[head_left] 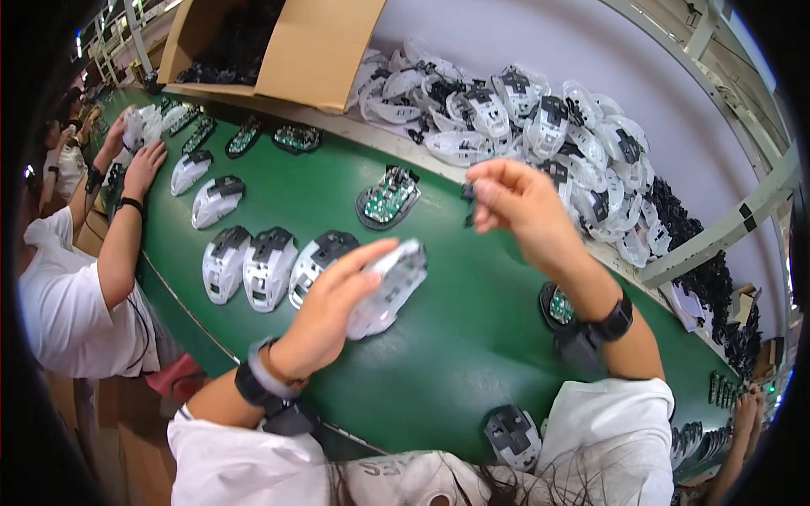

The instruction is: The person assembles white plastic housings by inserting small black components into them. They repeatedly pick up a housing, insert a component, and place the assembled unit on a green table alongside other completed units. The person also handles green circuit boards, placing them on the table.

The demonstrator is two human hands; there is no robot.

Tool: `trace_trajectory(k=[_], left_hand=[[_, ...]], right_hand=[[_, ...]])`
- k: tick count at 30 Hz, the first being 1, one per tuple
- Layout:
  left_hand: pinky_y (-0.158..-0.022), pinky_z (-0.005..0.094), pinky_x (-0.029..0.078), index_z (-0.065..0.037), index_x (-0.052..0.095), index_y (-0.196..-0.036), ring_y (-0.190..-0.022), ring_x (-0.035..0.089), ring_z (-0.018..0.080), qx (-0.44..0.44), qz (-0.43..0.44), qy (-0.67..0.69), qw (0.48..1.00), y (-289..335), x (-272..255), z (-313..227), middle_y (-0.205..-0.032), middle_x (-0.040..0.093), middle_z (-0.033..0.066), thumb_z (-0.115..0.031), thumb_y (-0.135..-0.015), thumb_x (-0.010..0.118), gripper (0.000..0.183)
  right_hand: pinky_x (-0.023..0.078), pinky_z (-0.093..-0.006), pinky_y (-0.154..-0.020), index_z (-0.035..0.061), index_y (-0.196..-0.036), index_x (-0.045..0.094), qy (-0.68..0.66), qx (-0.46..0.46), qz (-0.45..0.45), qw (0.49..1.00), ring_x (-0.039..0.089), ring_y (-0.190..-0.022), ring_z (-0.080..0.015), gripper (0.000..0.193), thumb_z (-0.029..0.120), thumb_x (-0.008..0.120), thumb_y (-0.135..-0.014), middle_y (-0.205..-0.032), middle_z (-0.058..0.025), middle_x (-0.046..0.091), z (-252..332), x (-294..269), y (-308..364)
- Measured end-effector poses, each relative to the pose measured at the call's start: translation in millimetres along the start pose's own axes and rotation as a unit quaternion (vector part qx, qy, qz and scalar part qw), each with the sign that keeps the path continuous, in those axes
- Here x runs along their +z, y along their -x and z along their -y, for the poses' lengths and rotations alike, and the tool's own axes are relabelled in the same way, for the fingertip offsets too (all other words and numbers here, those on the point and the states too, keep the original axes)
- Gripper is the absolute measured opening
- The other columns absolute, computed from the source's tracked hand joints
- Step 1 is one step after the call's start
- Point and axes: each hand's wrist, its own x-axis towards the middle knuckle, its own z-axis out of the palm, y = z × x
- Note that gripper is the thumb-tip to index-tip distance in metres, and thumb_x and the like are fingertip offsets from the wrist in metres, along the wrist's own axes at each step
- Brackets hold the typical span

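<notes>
My left hand [322, 314] is closed on a translucent white mouse shell [393, 293], tilted above the green table [456, 354]. My right hand [530, 211] pinches a small black plastic part [469, 196] between thumb and fingers, level with the back edge of the table. Between and beyond my hands lies a mouse base with a green circuit board [390, 199]. Left of my left hand stand several white shells with black tops, one being this mouse shell [270, 268]. Another mouse base [557, 305] is partly covered by my right forearm.
A heap of white shells [485, 114] fills the back ledge, and black parts [675, 215] are piled to its right. An open cardboard box [316, 55] stands at the back left. A co-worker [93, 270] handles shells on the left. One mouse [513, 437] lies close to my body.
</notes>
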Motion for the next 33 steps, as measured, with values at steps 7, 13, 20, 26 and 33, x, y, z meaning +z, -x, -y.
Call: trace_trajectory(k=[7,13,20,26,33], left_hand=[[-0.087,0.0260,0.045,0.000,0.046,-0.131,-0.103,0.054,0.0109,0.062,0.028,-0.101,0.993,-17.5,31.1,11.3,-0.114,0.057,0.0079,-0.020,-0.091,0.059,0.046],[-0.099,0.0291,0.038,0.003,0.042,-0.133,-0.116,0.049,0.0154,0.085,0.020,-0.111,0.990,-1.0,41.2,14.7,-0.125,0.052,0.0109,-0.022,-0.089,0.063,0.054],[-0.080,0.0286,0.053,-0.002,0.046,-0.132,-0.094,0.059,0.0105,-0.087,0.098,0.044,0.990,-6.0,18.7,2.0,-0.110,0.059,0.0044,-0.023,-0.099,0.044,0.039],[-0.074,0.0320,0.056,-0.005,0.041,-0.135,-0.093,0.061,0.0130,-0.140,0.116,0.115,0.977,-0.8,15.5,-12.3,-0.114,0.058,0.0055,-0.023,-0.099,0.043,0.041],[-0.089,0.0364,0.048,-0.003,0.032,-0.140,-0.112,0.053,0.0198,-0.136,0.101,0.139,0.976,3.4,21.1,-15.4,-0.130,0.047,0.0112,-0.019,-0.092,0.048,0.052]], right_hand=[[0.047,-0.0210,-0.048,-0.0013,-0.097,0.058,-0.044,0.003,-0.042,0.998,0.056,-0.055,-0.0066,0.011,0.004,0.055,-0.088,-0.069,-0.0025,0.056,-7.4,54.9,47.5],[0.045,-0.0214,-0.051,-0.0041,-0.098,0.060,0.025,0.012,-0.069,0.997,0.054,-0.058,-0.0050,0.014,0.004,0.054,-0.089,-0.069,-0.0013,0.056,-18.5,62.4,54.1],[0.048,-0.0291,-0.062,0.0039,-0.107,0.063,0.271,-0.225,0.048,0.935,0.059,-0.067,-0.0238,0.027,0.000,0.063,-0.080,-0.081,-0.0107,0.058,-13.8,52.2,67.8],[0.047,-0.0292,-0.054,0.0067,-0.095,0.067,0.437,-0.377,-0.021,0.817,0.058,-0.061,-0.0205,0.022,0.001,0.069,-0.074,-0.078,-0.0059,0.058,2.6,46.3,66.0],[0.048,-0.0332,-0.068,0.0036,-0.081,0.066,0.406,-0.284,-0.016,0.869,0.059,-0.085,-0.0247,0.021,0.002,0.076,-0.063,-0.094,-0.0097,0.059,4.9,37.7,85.9]])
